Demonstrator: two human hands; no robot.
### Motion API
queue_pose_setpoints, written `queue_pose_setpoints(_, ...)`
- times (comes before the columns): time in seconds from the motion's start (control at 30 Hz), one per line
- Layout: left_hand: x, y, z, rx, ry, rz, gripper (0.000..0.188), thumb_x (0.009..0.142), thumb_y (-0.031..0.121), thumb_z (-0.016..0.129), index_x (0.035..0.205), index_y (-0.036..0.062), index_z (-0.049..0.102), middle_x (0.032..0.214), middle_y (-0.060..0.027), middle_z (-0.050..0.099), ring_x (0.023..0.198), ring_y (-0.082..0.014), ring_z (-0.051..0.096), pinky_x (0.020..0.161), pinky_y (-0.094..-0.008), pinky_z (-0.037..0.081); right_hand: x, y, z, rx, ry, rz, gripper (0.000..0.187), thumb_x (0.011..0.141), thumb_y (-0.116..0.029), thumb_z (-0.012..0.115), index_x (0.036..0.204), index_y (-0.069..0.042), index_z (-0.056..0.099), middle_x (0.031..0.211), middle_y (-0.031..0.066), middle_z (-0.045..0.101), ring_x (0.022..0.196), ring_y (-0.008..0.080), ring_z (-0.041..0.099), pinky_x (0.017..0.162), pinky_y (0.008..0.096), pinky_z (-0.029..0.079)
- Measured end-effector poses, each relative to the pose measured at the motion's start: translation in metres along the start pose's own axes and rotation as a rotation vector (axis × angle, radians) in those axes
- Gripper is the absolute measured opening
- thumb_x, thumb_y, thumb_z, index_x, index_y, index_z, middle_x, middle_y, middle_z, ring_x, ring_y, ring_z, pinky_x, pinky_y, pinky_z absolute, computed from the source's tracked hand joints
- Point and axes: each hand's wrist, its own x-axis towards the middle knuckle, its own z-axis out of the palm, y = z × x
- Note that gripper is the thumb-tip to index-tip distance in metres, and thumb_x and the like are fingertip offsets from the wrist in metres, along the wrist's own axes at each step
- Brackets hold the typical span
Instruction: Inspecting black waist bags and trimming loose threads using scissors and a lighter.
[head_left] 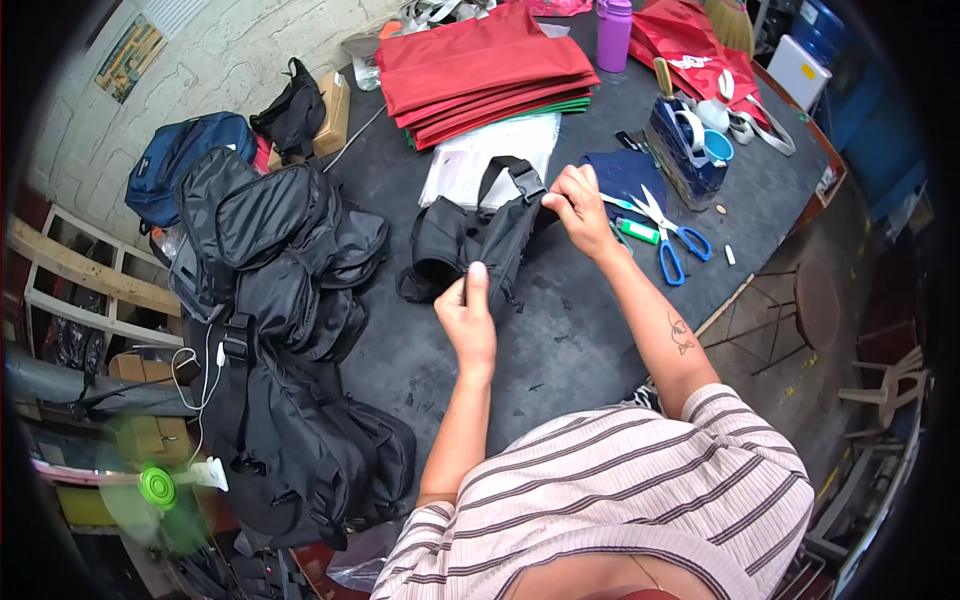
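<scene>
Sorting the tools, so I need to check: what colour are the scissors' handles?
The scissors have blue handles, best seen in the head view.

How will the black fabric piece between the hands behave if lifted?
The black fabric piece is probably floppy, given its creases and folds. Likely light: it looks mostly cloth. Its buckled strap may swing, being loosely looped.
</scene>
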Motion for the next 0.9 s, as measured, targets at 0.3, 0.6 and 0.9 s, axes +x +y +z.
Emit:
queue_pose_setpoints(0.3, 0.049, 0.003, -0.023, -1.231, -0.503, -0.636, 0.058, 0.092, 0.043, 0.042, 0.124, -0.0052, 0.044, 0.126, -0.0158, 0.050, 0.115, -0.0283, 0.049, 0.100, -0.0411, 0.036, 0.004, -0.003, -0.008, 0.420, 0.337, 0.335, 0.032, 0.084, -0.028, 0.061, 0.104, -0.004, 0.054, 0.098, 0.0033, 0.048, 0.092, 0.0138, 0.047, 0.079, 0.0256, 0.040)
queue_pose_setpoints(0.6, 0.053, 0.006, -0.008, -1.292, -0.158, -0.501, 0.057, 0.087, 0.049, 0.048, 0.119, 0.0017, 0.051, 0.121, -0.0108, 0.054, 0.112, -0.0278, 0.049, 0.098, -0.0431, 0.036, -0.036, -0.087, -0.009, 0.417, 0.087, 0.502, 0.022, 0.086, -0.023, 0.059, 0.086, -0.001, 0.056, 0.067, 0.0014, 0.050, 0.058, 0.0069, 0.049, 0.053, 0.0246, 0.041)
queue_pose_setpoints(0.9, 0.033, 0.026, 0.015, -0.885, -0.168, -0.250, 0.046, 0.092, 0.036, 0.047, 0.110, -0.0061, 0.052, 0.107, -0.0121, 0.059, 0.095, -0.0215, 0.060, 0.085, -0.0330, 0.048, 0.013, -0.107, 0.005, 0.692, -0.062, 0.376, 0.018, 0.078, -0.012, 0.065, 0.071, 0.001, 0.055, 0.068, 0.0017, 0.046, 0.058, 0.0061, 0.043, 0.050, 0.0232, 0.036)
